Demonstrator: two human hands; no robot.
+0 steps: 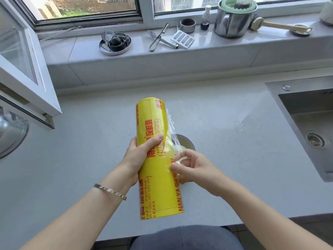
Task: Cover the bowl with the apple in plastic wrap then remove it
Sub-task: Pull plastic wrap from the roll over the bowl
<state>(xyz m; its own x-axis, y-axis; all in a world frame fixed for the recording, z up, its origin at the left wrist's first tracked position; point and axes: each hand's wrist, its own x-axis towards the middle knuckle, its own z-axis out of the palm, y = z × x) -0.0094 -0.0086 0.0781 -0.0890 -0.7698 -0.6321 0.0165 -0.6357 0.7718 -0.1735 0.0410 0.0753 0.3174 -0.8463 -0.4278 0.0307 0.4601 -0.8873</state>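
Both hands work centre frame: left hand (137, 156) grips the yellow printed plastic-wrap roll (158, 177), likely steadying it; right hand (196, 168) pinches the loose clear film edge (172, 127). Grey round bowl (189, 141) sits just behind, mostly hidden; can't see the apple.

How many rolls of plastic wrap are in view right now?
1. The yellow roll is held over the counter: the left hand grips it, the right hand pinches its loose film, and it hides most of the bowl. No other shows.
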